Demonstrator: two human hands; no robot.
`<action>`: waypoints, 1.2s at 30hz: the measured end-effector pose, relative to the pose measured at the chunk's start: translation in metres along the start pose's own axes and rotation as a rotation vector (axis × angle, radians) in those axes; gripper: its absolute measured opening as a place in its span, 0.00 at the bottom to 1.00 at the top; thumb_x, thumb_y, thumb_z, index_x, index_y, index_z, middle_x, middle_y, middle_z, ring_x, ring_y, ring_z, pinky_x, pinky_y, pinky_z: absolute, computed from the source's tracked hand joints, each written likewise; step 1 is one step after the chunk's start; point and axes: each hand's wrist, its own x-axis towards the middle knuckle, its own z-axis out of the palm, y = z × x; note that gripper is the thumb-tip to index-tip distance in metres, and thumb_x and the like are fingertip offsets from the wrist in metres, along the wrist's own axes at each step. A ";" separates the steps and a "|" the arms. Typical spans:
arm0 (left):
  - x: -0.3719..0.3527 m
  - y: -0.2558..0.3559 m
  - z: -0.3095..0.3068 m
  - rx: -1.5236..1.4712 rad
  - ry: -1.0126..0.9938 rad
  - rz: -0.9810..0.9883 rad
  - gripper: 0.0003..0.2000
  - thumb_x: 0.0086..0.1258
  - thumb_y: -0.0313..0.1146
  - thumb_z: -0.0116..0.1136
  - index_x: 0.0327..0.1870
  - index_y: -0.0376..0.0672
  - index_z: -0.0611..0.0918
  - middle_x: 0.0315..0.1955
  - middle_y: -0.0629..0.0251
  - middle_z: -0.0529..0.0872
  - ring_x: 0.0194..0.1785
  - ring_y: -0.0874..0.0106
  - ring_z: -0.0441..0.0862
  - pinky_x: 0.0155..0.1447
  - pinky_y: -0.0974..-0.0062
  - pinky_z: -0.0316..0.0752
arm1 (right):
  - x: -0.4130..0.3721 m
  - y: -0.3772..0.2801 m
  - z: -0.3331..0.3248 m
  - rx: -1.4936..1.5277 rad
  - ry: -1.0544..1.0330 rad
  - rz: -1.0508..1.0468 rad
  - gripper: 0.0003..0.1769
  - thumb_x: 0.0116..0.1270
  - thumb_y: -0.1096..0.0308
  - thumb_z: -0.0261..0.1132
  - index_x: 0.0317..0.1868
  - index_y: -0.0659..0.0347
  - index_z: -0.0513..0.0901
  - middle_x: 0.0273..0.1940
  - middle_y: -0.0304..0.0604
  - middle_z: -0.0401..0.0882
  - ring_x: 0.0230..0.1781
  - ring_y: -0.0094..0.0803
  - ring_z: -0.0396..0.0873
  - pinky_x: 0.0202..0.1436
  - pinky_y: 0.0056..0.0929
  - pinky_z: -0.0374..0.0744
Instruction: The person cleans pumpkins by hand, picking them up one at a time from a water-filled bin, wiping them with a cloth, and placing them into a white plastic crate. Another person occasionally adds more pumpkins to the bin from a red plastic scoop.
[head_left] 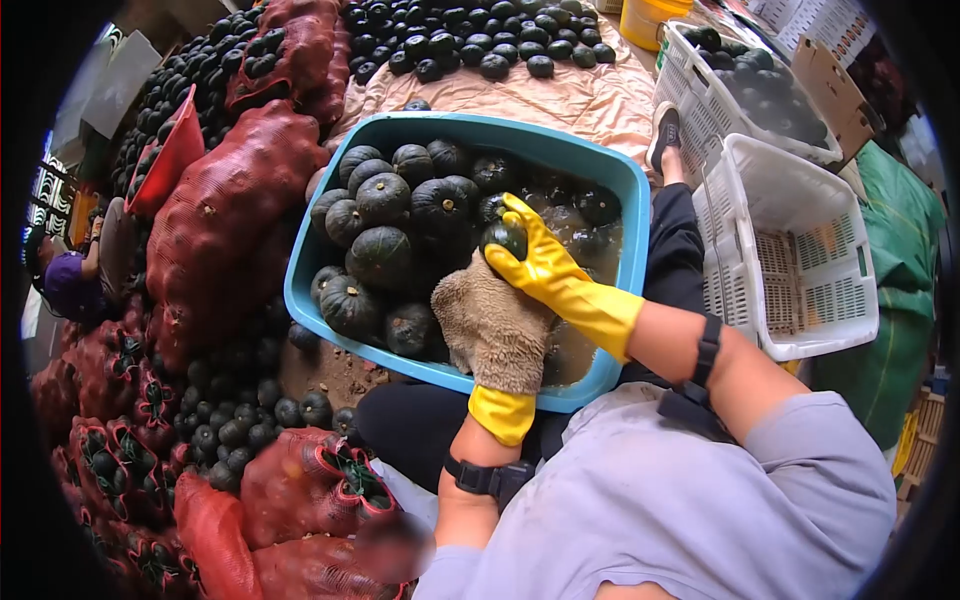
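Right hand [550, 268]: yellow glove, grip closed on a small dark squash [506, 238]. Thumb near side, fingers over the far side; looks like a wrap to stop a wet, round thing slipping.
Left hand [503, 412]: yellow cuff visible, rest hidden by a brown shaggy cloth [490, 318]. Can't tell how the fingers are set. Cloth sits against the squash's near side, probably as backing so the right hand isn't holding alone.
Held squash: between the 2 hands, above the blue tub [465, 125], near its middle. Held inside the rim, so drips should fall back in.
Tub: in front of the person, between the legs, within short reach of both arms. Squashes heaped on its left, murky water [575, 352] showing right, with a few partly under. Heap side probably keeps the wet side workable.
Wrists: black band [708, 350] on the right, black strapped device [490, 480] on the left.
Crates: 2, white, right of the leg. Far crate [750, 95] carries squashes; near crate [800, 250] faces open, easy to reach.
Sheet [480, 105]: beyond the tub, under loose squashes, likely keeping them off the floor.
Left side: red mesh sacks [225, 210], more loose squashes, person in purple [72, 285] farther off.
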 end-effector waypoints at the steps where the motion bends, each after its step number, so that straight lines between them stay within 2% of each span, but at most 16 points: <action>1: -0.002 0.007 -0.007 -0.043 -0.078 -0.048 0.32 0.62 0.39 0.79 0.66 0.40 0.80 0.53 0.57 0.90 0.61 0.52 0.85 0.70 0.55 0.77 | 0.018 -0.010 -0.001 -0.087 0.019 0.238 0.44 0.72 0.52 0.75 0.81 0.61 0.70 0.72 0.62 0.79 0.70 0.49 0.81 0.77 0.42 0.76; 2: -0.005 -0.024 0.010 -0.256 -0.028 -0.016 0.34 0.62 0.39 0.79 0.69 0.40 0.77 0.58 0.57 0.87 0.64 0.54 0.83 0.72 0.56 0.75 | 0.018 -0.010 -0.003 0.190 -0.097 0.358 0.39 0.71 0.53 0.77 0.78 0.55 0.76 0.72 0.57 0.77 0.72 0.46 0.78 0.77 0.41 0.74; 6: 0.003 -0.096 0.061 -0.739 0.098 0.085 0.42 0.60 0.39 0.80 0.75 0.42 0.71 0.67 0.55 0.81 0.70 0.59 0.79 0.76 0.60 0.72 | -0.049 -0.047 0.000 -0.184 -0.250 -0.185 0.40 0.70 0.54 0.79 0.79 0.54 0.76 0.74 0.53 0.73 0.77 0.49 0.72 0.83 0.46 0.66; 8: 0.009 -0.090 0.057 -0.424 0.131 0.112 0.41 0.59 0.39 0.81 0.74 0.42 0.73 0.63 0.53 0.84 0.68 0.56 0.81 0.74 0.61 0.74 | -0.030 -0.016 0.006 0.109 -0.170 -0.160 0.41 0.69 0.53 0.78 0.79 0.57 0.75 0.72 0.56 0.75 0.75 0.54 0.73 0.83 0.49 0.66; 10: 0.009 -0.087 0.063 -0.270 0.221 0.151 0.41 0.57 0.39 0.82 0.74 0.43 0.74 0.63 0.54 0.84 0.68 0.55 0.81 0.75 0.60 0.73 | 0.001 -0.009 0.008 -0.322 0.134 -0.134 0.40 0.69 0.52 0.77 0.76 0.58 0.75 0.71 0.57 0.76 0.73 0.54 0.75 0.79 0.50 0.70; 16: 0.009 -0.097 0.055 -0.102 0.261 0.213 0.42 0.53 0.39 0.83 0.73 0.45 0.77 0.64 0.55 0.85 0.70 0.52 0.79 0.78 0.57 0.70 | -0.008 -0.027 -0.027 -0.034 -0.398 -0.075 0.27 0.80 0.47 0.67 0.69 0.56 0.84 0.63 0.58 0.86 0.69 0.53 0.82 0.73 0.44 0.77; 18: 0.008 -0.101 0.055 -0.022 0.271 0.207 0.42 0.52 0.39 0.83 0.72 0.45 0.78 0.64 0.56 0.85 0.70 0.51 0.78 0.79 0.57 0.69 | -0.002 0.002 0.000 -0.248 -0.081 -0.244 0.23 0.79 0.54 0.67 0.66 0.58 0.86 0.59 0.58 0.87 0.65 0.58 0.83 0.71 0.46 0.78; 21: 0.007 -0.103 0.040 -0.013 0.171 0.331 0.40 0.51 0.40 0.83 0.70 0.44 0.79 0.61 0.56 0.86 0.67 0.51 0.80 0.77 0.57 0.71 | -0.039 -0.050 0.003 -0.268 -0.166 -0.197 0.23 0.73 0.60 0.73 0.66 0.56 0.86 0.62 0.57 0.83 0.68 0.62 0.77 0.73 0.51 0.76; 22: 0.005 -0.102 0.034 -0.018 0.116 0.386 0.39 0.52 0.40 0.82 0.68 0.43 0.80 0.60 0.55 0.87 0.65 0.51 0.82 0.76 0.57 0.72 | -0.039 -0.036 0.002 -0.234 -0.181 -0.296 0.24 0.74 0.60 0.73 0.68 0.55 0.85 0.59 0.51 0.85 0.62 0.48 0.83 0.69 0.43 0.79; 24: 0.002 -0.103 0.042 -0.257 0.166 0.381 0.35 0.54 0.40 0.82 0.65 0.41 0.81 0.54 0.54 0.88 0.61 0.50 0.85 0.70 0.58 0.78 | -0.037 -0.080 -0.018 0.378 -0.348 0.438 0.24 0.78 0.60 0.71 0.70 0.55 0.84 0.57 0.42 0.85 0.56 0.30 0.84 0.64 0.32 0.81; 25: 0.001 -0.107 0.052 -0.200 0.270 0.352 0.33 0.58 0.37 0.80 0.66 0.40 0.80 0.54 0.53 0.88 0.60 0.50 0.85 0.69 0.57 0.78 | -0.035 -0.058 -0.010 0.517 -0.227 0.538 0.23 0.81 0.61 0.70 0.72 0.55 0.83 0.56 0.36 0.84 0.53 0.18 0.81 0.60 0.23 0.81; 26: 0.000 -0.110 0.061 -0.143 0.371 0.314 0.31 0.61 0.35 0.78 0.67 0.39 0.80 0.54 0.52 0.88 0.59 0.49 0.85 0.68 0.56 0.78 | -0.034 -0.040 0.005 0.708 -0.009 0.473 0.27 0.80 0.61 0.70 0.75 0.55 0.79 0.56 0.42 0.86 0.50 0.24 0.85 0.60 0.27 0.82; 28: -0.003 -0.102 0.065 -0.067 0.468 0.241 0.29 0.64 0.31 0.75 0.68 0.39 0.80 0.55 0.51 0.88 0.59 0.48 0.84 0.67 0.55 0.77 | -0.036 -0.034 0.013 0.685 0.173 0.354 0.29 0.81 0.62 0.70 0.78 0.56 0.76 0.60 0.42 0.85 0.54 0.28 0.84 0.66 0.28 0.81; 30: -0.004 -0.091 0.052 -0.082 0.433 0.239 0.32 0.61 0.31 0.76 0.69 0.40 0.80 0.57 0.51 0.87 0.60 0.48 0.84 0.69 0.55 0.76 | -0.025 -0.008 -0.011 -0.016 -0.114 -0.270 0.40 0.71 0.65 0.77 0.81 0.57 0.73 0.70 0.54 0.80 0.72 0.50 0.78 0.79 0.42 0.73; 34: -0.008 -0.101 0.040 -0.246 0.298 0.304 0.40 0.52 0.33 0.83 0.70 0.42 0.78 0.60 0.52 0.87 0.64 0.50 0.84 0.72 0.56 0.76 | -0.020 -0.063 -0.036 -0.219 -0.390 -0.228 0.41 0.55 0.67 0.84 0.72 0.53 0.81 0.63 0.51 0.80 0.69 0.53 0.78 0.78 0.46 0.74; 36: -0.009 -0.110 0.049 -0.418 0.256 0.261 0.42 0.50 0.34 0.85 0.70 0.42 0.77 0.60 0.53 0.87 0.64 0.52 0.84 0.72 0.58 0.78 | -0.019 -0.070 -0.035 -0.212 -0.437 0.043 0.40 0.60 0.64 0.83 0.73 0.53 0.80 0.64 0.47 0.82 0.68 0.46 0.80 0.75 0.43 0.76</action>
